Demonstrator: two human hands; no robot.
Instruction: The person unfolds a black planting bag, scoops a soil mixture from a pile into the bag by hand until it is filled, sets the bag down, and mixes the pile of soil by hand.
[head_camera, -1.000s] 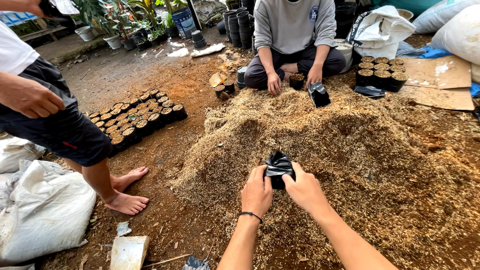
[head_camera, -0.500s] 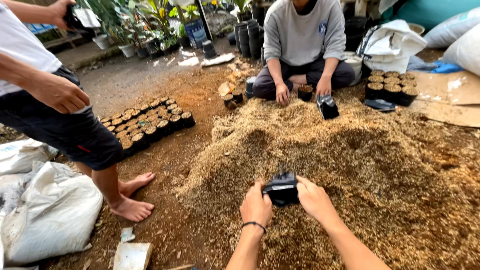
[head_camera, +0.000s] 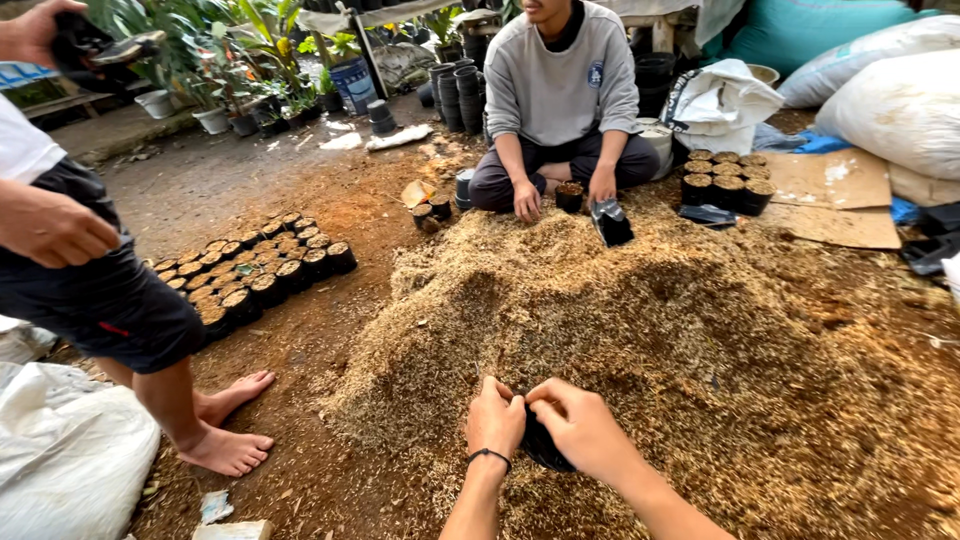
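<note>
Black planting bag (head_camera: 545, 450) between both hands, left hand (head_camera: 495, 420) and right hand (head_camera: 580, 428) pinching its rim

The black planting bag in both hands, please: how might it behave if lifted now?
The black planting bag looks like thin film, so probably floppy. Pressed into the husk-and-soil heap between left hand and right hand, it may sag and spill loose mix.

Outdoor dirt floor (head_camera: 300, 190), daylight, potted plants (head_camera: 240, 70), perhaps a nursery.
</note>
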